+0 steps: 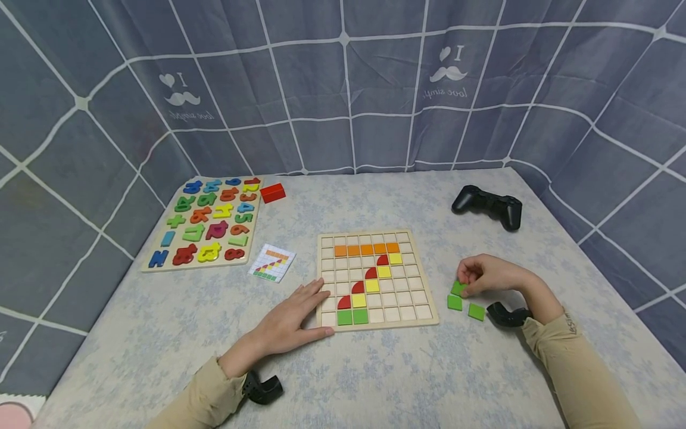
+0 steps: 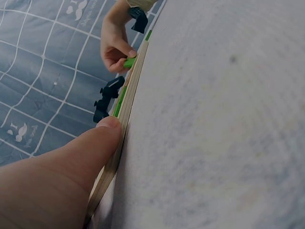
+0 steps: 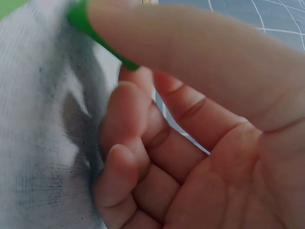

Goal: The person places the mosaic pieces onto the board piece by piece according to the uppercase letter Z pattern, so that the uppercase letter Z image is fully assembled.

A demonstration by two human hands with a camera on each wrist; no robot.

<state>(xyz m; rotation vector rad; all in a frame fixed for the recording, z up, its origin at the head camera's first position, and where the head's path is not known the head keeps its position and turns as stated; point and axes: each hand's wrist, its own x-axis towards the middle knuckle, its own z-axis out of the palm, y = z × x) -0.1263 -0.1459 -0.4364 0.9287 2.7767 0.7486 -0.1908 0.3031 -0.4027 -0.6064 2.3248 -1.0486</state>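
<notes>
A wooden grid board (image 1: 424,283) lies mid-table, bearing a row of orange squares (image 1: 367,249), a diagonal of red quarter-circles (image 1: 358,287) and yellow squares (image 1: 372,286), and two green squares (image 1: 352,317) at the lower left. My left hand (image 1: 289,319) rests at its left edge, fingers spread, thumb at the lower corner. Right of the board, my right hand (image 1: 490,275) pinches a green square tile (image 3: 102,40) between thumb and fingers. Two more green tiles, one nearer the board (image 1: 454,302) and one nearer me (image 1: 476,311), lie below that hand.
A pattern card (image 1: 272,263) lies left of the board. Farther left is a letter-and-number puzzle board (image 1: 200,223), with a red block (image 1: 273,193) by its top corner. A black game controller (image 1: 488,207) sits at the back right. Tiled-pattern cloth hangs around the table.
</notes>
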